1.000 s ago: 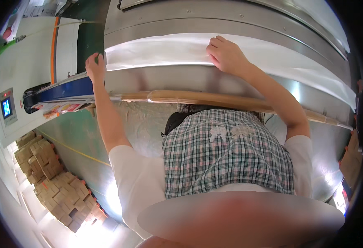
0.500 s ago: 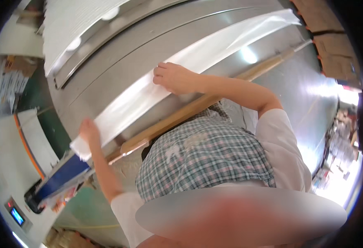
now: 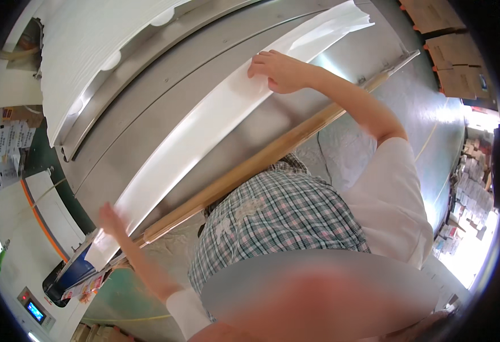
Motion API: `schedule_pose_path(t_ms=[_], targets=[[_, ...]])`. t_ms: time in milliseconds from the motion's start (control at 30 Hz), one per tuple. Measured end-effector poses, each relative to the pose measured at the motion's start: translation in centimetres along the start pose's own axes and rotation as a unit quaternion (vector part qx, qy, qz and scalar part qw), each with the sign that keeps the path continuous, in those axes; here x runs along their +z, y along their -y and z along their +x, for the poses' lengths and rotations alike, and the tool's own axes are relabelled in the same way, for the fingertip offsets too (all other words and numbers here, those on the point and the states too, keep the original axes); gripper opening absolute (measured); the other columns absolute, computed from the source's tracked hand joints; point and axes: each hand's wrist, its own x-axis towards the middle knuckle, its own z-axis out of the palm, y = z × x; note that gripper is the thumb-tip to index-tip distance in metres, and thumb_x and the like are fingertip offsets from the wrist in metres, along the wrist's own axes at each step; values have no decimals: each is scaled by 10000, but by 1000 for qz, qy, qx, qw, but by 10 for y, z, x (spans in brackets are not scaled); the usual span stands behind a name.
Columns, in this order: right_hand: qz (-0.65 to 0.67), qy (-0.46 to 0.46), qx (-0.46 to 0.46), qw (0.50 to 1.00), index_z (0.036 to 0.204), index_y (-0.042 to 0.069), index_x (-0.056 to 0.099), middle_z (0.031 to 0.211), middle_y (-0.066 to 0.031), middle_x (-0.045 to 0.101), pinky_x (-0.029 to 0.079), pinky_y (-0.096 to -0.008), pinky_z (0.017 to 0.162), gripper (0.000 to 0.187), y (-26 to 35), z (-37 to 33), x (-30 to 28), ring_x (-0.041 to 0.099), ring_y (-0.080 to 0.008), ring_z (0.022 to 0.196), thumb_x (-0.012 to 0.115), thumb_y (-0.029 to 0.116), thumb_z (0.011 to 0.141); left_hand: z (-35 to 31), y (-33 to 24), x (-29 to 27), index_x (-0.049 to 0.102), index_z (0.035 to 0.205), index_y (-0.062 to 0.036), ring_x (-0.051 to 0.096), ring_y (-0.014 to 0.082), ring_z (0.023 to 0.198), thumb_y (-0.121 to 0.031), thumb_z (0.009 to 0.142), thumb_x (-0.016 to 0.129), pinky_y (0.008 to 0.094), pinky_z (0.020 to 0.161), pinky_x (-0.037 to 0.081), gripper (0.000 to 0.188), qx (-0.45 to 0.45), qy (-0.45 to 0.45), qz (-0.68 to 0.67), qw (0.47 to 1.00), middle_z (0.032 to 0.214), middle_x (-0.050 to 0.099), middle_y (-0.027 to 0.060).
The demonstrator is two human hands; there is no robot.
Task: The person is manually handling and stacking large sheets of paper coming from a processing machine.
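Note:
A long white folded strip (image 3: 187,142), fabric or film I cannot tell, lies diagonally across a grey metal table (image 3: 141,122). Its far end at the upper right is creased and uneven. The near end hangs past the table's left corner. My right hand (image 3: 281,71) rests on the strip's far half, with fingers bent but apart and the thumb toward the near edge. Beside the strip's near end, my left hand (image 3: 113,221) is smeared by motion, so its fingers do not show clearly.
A wooden rail (image 3: 261,159) runs along the table's near edge, close to my checked apron (image 3: 278,211). Beyond the table is a ribbed white sheet (image 3: 96,40). A white machine panel with a small screen (image 3: 35,311) stands at lower left; cardboard boxes (image 3: 455,54) are stacked at upper right.
My right hand has slid farther up and right along the strip. The left hand has moved down and left. In the picture, the strip now lies more steeply and its near end reaches lower.

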Motion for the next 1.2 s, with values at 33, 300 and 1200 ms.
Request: schedule_pose_path(t_ms=[33,300,1200], targets=[[6,31,-17,999,985,78,518,976,-101,492,375,-384,850,368,-9,-2,-7,454,-282,981,502,-31,634,-11,-45,-4,568,1018,-125,493,346,1017,-443,898,321,561,771,382,420,1,0,3,1000,1046,580,87],[-14,62,16,998,1098,102,474,1042,-99,454,414,-363,845,502,-66,-13,-26,447,-272,1027,604,-4,625,-44,-155,-3,551,1111,-135,341,328,1206,-487,901,267,612,928,214,499,-90,-4,94,992,1215,510,42],[-215,-218,388,869,1113,160,513,1137,-79,471,486,-399,756,378,-324,-163,-81,534,-277,991,522,88,742,-41,-160,7,629,954,-170,456,265,1066,-484,896,289,530,906,259,467,-121,-96,85,984,1030,586,27]])
